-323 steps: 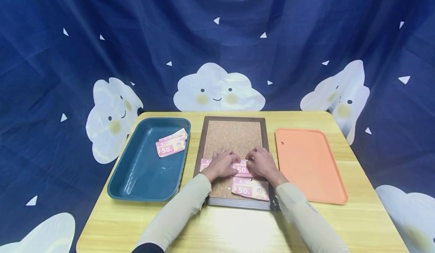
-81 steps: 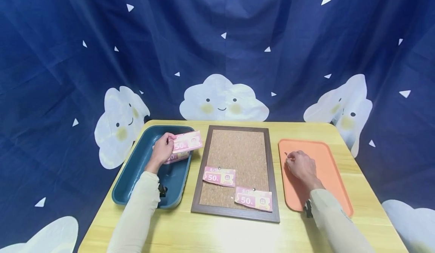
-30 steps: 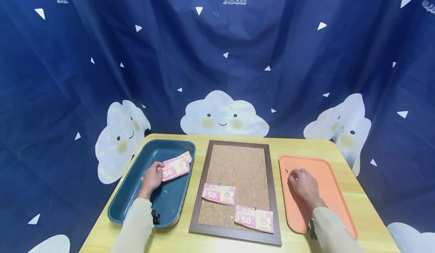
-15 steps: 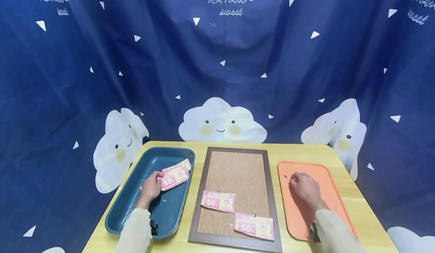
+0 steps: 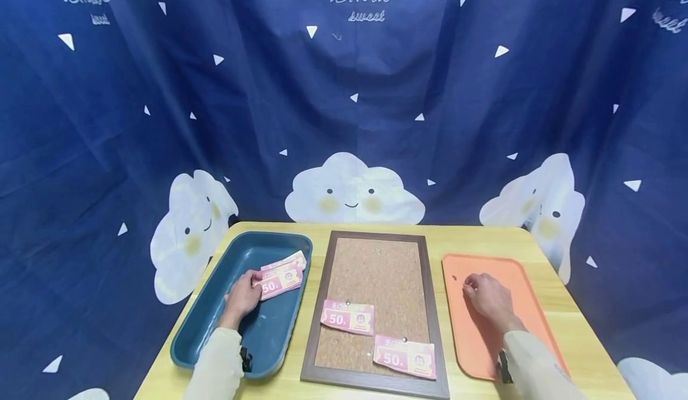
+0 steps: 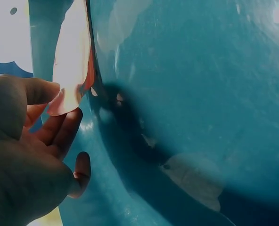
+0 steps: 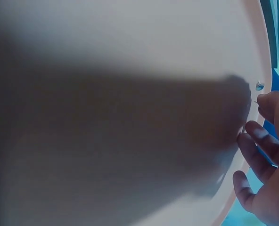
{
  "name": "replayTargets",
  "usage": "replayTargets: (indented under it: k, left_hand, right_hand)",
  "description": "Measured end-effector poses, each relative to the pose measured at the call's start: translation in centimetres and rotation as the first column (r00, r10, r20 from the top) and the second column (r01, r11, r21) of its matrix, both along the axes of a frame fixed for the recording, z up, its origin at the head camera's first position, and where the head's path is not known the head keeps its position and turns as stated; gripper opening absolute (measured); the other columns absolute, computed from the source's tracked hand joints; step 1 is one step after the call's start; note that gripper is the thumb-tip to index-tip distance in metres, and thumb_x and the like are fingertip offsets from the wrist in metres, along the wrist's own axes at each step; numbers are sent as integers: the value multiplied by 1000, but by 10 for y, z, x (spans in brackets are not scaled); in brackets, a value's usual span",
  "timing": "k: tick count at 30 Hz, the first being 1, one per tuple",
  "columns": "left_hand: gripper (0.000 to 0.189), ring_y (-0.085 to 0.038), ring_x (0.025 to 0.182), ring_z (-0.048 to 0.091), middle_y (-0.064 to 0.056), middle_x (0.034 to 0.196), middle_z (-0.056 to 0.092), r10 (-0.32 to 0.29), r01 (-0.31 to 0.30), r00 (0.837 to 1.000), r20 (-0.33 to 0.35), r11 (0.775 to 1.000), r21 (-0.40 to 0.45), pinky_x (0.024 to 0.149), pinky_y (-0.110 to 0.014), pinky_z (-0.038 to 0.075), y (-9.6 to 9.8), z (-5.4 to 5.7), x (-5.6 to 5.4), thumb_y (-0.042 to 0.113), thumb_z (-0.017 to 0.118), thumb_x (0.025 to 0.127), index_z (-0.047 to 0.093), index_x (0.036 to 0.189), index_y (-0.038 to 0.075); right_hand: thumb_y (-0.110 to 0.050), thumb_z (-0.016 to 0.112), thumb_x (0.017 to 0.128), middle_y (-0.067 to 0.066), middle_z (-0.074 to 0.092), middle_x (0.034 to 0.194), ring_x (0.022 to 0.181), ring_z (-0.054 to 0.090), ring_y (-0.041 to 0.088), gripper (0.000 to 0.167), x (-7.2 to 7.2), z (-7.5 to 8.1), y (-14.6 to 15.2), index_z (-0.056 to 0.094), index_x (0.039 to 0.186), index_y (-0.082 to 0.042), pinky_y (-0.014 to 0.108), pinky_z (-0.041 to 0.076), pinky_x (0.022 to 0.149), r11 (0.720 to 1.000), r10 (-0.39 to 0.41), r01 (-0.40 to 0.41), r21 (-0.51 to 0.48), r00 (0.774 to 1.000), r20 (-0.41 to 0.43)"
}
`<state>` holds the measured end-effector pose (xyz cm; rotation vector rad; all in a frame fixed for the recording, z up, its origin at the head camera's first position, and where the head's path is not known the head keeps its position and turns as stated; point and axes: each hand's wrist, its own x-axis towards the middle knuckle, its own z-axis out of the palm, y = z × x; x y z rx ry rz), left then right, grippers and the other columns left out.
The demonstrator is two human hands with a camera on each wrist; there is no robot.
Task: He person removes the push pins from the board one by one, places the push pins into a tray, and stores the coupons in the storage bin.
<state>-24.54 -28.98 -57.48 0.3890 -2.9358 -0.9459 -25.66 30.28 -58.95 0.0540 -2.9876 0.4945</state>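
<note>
In the blue-green tub [image 5: 269, 334], my left hand [image 5: 242, 295] pinches the end of a pink 50 coupon [image 5: 279, 282]. Another pink coupon [image 5: 297, 260] shows behind it. The left wrist view has the thumb and fingers on the coupon's end [image 6: 66, 101]. Over the orange tray [image 5: 473, 352] is my right hand [image 5: 490, 295]. In the right wrist view a thin metal point sticks out at the thumb tip [image 7: 266, 101], apparently a thumbtack in the pinch. Close by on the tray lies another thumbtack [image 7: 259, 85], a small dark speck in the head view.
A framed corkboard [image 5: 381, 274] lies between tub and tray. Pinned on its lower part are a left coupon [image 5: 347, 316] and a lower right coupon [image 5: 405, 357], each with a tack at its top edge. A blue curtain [image 5: 355, 119] hangs behind the table [image 5: 454, 242].
Since the oldest frame, hands moved from the corkboard to tub and tray; the middle coupon left the board. The left hand lowered its lifted coupon into the tub. The head view tilted up.
</note>
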Motion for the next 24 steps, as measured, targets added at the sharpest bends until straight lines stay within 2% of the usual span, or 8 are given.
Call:
replayTargets:
  k: [9,18,24]
  left_hand:
    - [35,-37,113,51,-20,125,56,11,-11,1000,-4,1000,-17,84,-55,31,1,3,-1,15,58,88,58,121,6]
    - [42,-41,123,46,-22,136,49,-3,2,1000,-18,999,-39,87,-60,33,-1,10,-4,19,57,88,55,129,8]
    - [45,-39,127,41,-21,140,46,-41,40,999,-13,999,-22,93,-60,30,7,25,-4,23,53,93,48,136,9]
  right_hand:
    - [-25,62,90,8,63,90,81,62,28,10,-2,4,-2,68,91,-17,55,44,67,1000,-8,8,1,997,72]
    - [-27,62,90,10,66,95,87,63,33,17,-3,4,-2,70,97,-15,54,45,67,1000,-9,10,-22,999,53]
    - [-28,56,93,12,67,98,87,64,31,25,-7,6,-7,68,107,-11,51,47,68,998,10,-10,-60,1000,10]
